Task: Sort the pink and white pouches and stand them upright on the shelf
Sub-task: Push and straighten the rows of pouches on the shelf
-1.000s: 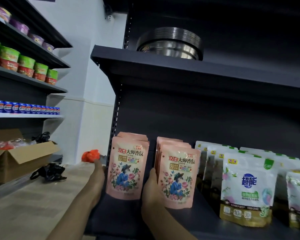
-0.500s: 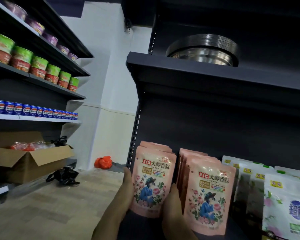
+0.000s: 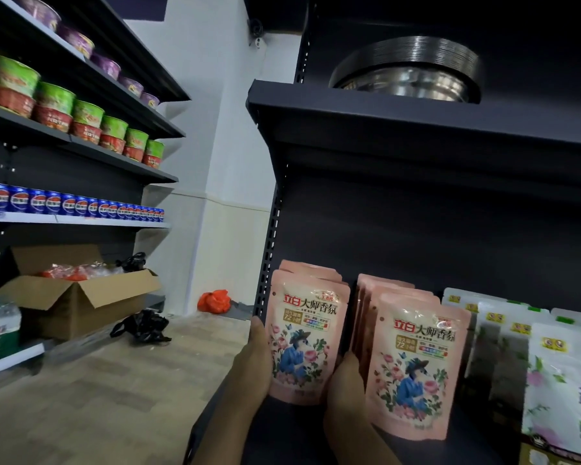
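On the dark shelf (image 3: 282, 427), two rows of pink pouches stand upright, long axes vertical, printed faces forward. The left pink row (image 3: 307, 337) stands at the shelf's left end beside the perforated upright (image 3: 268, 250). The right pink row (image 3: 413, 367) stands just beside it, with a narrow gap between the two. The white pouches (image 3: 564, 391) stand further right, also upright.

The left hand (image 3: 254, 367) presses against the left edge of the front pouch in the left pink row; the thumb lies along that edge, and the other fingers are hidden. The right hand (image 3: 346, 387) sits in the gap between the rows and touches the left edge of the front pouch in the right pink row. Whether its fingers curl behind that pouch cannot be told.

Each hand stands to the left of its own row. Any squaring move would likely push rightward, and the right hand is nearer to the white pouches.
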A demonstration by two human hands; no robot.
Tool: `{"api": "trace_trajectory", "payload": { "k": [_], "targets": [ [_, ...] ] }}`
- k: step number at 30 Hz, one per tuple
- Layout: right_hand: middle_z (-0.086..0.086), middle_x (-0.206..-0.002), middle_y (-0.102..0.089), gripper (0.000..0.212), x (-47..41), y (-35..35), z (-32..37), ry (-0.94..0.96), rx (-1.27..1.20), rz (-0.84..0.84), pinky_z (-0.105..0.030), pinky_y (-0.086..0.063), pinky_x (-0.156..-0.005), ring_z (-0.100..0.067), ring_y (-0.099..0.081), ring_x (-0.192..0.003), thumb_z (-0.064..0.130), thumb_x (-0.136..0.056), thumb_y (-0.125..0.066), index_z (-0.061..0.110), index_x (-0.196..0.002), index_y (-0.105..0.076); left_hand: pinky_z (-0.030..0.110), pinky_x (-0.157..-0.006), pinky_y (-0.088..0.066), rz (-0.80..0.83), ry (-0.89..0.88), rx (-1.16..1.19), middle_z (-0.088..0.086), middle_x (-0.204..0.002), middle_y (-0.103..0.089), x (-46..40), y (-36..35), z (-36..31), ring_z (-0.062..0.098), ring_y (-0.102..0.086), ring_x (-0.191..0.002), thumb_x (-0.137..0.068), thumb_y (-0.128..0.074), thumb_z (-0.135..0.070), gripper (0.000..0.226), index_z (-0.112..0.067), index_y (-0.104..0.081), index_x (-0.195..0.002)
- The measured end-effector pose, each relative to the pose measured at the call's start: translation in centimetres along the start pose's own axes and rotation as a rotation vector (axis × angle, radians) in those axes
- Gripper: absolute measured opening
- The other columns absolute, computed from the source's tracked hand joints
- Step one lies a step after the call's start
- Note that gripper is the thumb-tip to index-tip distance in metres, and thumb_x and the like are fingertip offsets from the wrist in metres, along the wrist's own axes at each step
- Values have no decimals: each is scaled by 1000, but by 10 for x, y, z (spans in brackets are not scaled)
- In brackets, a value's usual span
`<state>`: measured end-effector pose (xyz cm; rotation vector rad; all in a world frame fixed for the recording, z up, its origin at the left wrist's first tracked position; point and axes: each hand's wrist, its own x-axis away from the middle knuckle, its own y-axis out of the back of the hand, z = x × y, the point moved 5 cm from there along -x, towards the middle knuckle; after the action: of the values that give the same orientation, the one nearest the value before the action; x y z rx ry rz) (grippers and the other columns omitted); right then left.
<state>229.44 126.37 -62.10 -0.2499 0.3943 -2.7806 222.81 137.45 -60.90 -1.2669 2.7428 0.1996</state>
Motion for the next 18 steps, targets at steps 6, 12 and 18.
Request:
{"api": "trace_trajectory", "payload": {
  "k": [6,12,18],
  "targets": [
    [-14,-97,-68,40,-9,-3,-1,11,95,-7,-46,-50,-92,-30,-64,-91,31,-96,-27,16,-84,-61,29,-91,-43,44,-23,-23,8,-102,-68,-7,-4,3,16,-62,-96,-96,-3,-50,63,-31,-61,-80],
    [-12,-92,-69,44,-18,-5,-3,42,117,4,-46,-51,-91,-30,-66,-89,34,-96,-28,15,-89,-66,20,-71,-46,81,-117,-3,-6,-92,-65,-16,-7,7,0,-59,-77,-99,-11,-47,53,-29,-61,-103],
    [-12,-97,-69,41,-22,-4,-5,46,139,9,-48,-50,-94,-30,-66,-92,34,-95,-28,17,-90,-65,33,-93,-49,102,-166,10,-2,-109,-65,-16,-6,9,11,-62,-100,-98,-13,-48,46,-31,-52,-115]
  ]
}}
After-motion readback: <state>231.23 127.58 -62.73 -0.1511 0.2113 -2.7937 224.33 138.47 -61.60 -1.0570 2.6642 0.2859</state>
